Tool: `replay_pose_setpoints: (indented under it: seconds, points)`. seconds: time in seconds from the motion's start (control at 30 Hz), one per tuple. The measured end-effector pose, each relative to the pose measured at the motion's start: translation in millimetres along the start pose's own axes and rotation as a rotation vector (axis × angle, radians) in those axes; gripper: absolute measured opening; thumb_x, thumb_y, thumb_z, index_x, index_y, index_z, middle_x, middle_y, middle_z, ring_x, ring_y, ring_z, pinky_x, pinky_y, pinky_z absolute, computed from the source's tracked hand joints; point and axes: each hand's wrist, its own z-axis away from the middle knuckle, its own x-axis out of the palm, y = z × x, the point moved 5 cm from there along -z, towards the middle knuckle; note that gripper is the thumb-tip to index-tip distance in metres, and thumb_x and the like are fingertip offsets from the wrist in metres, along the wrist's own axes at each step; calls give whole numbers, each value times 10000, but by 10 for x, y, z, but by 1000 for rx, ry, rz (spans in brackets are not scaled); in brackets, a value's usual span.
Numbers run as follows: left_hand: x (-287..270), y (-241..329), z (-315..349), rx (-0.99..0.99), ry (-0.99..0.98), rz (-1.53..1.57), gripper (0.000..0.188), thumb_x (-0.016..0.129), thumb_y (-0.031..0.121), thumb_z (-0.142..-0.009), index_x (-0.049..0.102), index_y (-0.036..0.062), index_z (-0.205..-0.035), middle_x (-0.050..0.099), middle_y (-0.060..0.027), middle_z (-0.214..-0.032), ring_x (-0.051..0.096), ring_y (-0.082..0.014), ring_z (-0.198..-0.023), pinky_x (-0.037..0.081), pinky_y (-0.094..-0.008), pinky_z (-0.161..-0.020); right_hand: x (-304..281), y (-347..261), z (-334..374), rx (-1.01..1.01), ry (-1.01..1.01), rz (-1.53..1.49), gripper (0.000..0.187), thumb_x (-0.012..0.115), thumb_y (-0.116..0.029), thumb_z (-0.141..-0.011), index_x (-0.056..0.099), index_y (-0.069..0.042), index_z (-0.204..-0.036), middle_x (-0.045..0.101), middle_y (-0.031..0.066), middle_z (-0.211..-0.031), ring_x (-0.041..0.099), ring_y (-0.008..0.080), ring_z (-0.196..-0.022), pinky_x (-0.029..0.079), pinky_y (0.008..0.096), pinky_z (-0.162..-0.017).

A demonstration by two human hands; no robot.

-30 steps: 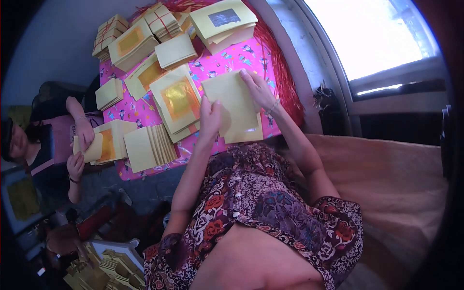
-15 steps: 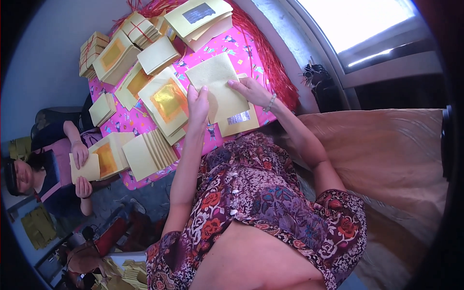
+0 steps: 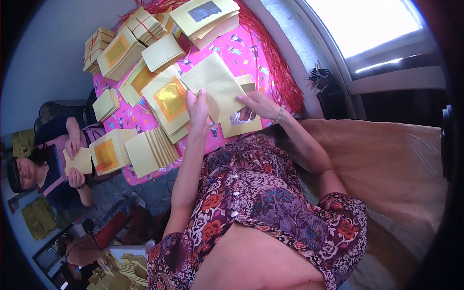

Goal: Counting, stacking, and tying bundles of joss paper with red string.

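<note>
Between my hands I hold a sheet of yellow joss paper (image 3: 212,84), its plain face up. My left hand (image 3: 198,111) pinches its lower left edge, thumb on top. The right hand (image 3: 261,106) grips the right edge with the thumb over it, other fingers underneath. Below the sheet lies another yellow paper with a silver foil patch (image 3: 237,128), partly covered. Just left of my left hand stands a stack of papers with a gold foil square (image 3: 170,100). A fanned row of folded papers (image 3: 150,153) rests nearer the left table edge.
The pink patterned tablecloth (image 3: 232,46) carries several paper piles, including bundles tied with red string (image 3: 145,25) and a thick silver-foil stack (image 3: 203,14). Red strands (image 3: 280,63) hang along the wall side. At left a co-worker holds a yellow paper (image 3: 79,160). A brown cover (image 3: 377,145) lies at right.
The sheet in my hands has tilted, its lower right part turning toward my right hand. My right hand has moved down slightly. The co-worker's hands have shifted left with their paper.
</note>
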Motion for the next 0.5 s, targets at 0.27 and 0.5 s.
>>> replay_pose_setpoints:
  seconds: [0.27, 0.5]
  points:
    - [-339, 15, 191, -82, 128, 169, 294, 392, 27, -921, 381, -13, -1212, 498, -149, -1179, 527, -222, -1067, 428, -359, -919, -362, 720, 69, 136, 289, -108, 443, 390, -414, -932, 546, -6, -1010, 609, 88, -872, 607, 157, -727, 503, 270, -539]
    - [-698, -197, 394, -158, 71, 222, 404, 401, 34, -919, 324, -4, -1314, 436, -134, -1297, 442, -225, -1193, 352, -372, -1003, -117, 2189, 198, 500, 424, -220, 347, 509, -390, -889, 489, -46, -920, 545, 30, -771, 546, 124, -648, 469, 275, -510]
